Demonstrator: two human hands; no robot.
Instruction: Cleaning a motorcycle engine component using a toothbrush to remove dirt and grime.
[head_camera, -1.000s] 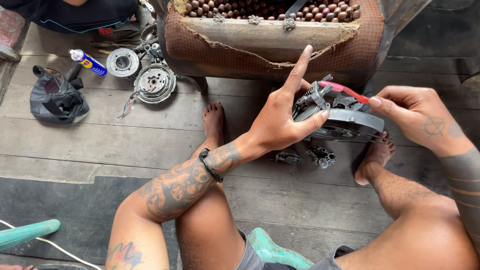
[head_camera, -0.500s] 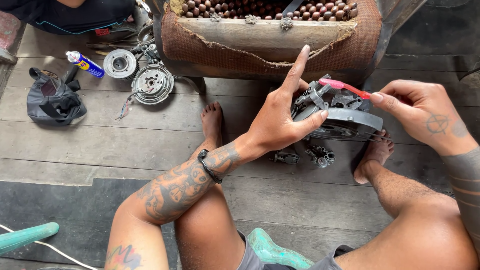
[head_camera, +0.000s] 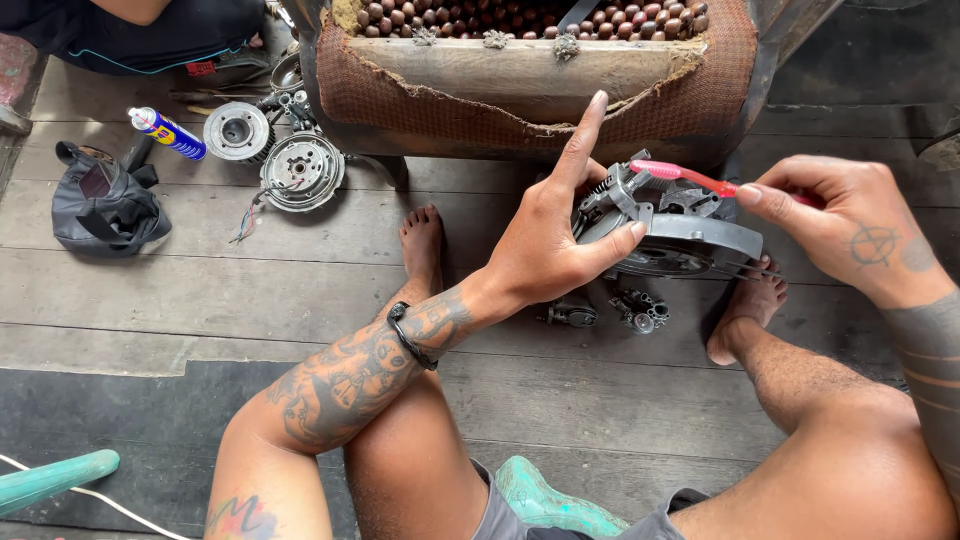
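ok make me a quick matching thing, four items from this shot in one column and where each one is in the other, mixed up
Things:
1. red toothbrush
2. spray can
3. black bag
4. grey round engine part

Places:
A. on the floorboards at the far left
B. gripped in the left hand
C. pinched in the right hand
D. lying beside the loose round metal parts at upper left

Pairs: 1-C, 2-D, 3-A, 4-B
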